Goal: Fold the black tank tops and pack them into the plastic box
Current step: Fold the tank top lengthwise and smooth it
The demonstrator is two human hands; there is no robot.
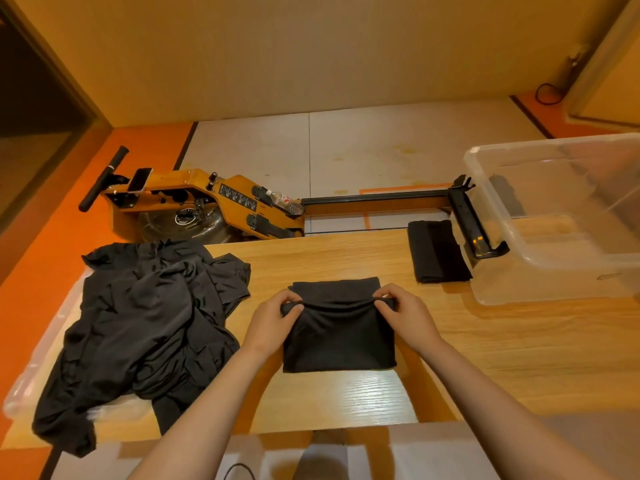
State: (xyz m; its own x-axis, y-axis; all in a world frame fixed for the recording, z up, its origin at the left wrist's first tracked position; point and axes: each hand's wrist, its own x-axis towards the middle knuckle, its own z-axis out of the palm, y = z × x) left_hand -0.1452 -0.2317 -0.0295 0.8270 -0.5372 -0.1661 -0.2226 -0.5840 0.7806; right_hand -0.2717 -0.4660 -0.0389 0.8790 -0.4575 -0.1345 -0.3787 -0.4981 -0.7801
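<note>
A partly folded black tank top (pixel 339 334) lies in the middle of the wooden table (pixel 519 358). My left hand (pixel 270 323) pinches the left end of its raised fold. My right hand (pixel 405 313) pinches the right end of the same fold. A heap of unfolded black tank tops (pixel 145 327) lies at the left, over a clear plastic lid. One folded black tank top (pixel 438 251) rests at the table's far edge, beside the clear plastic box (pixel 561 216) at the right. The box looks empty.
Behind the table a wooden rowing machine (pixel 207 206) stretches across the floor, with a plastic bottle (pixel 285 201) on it. An orange floor strip runs along the left. A black cable shows at the bottom near my body.
</note>
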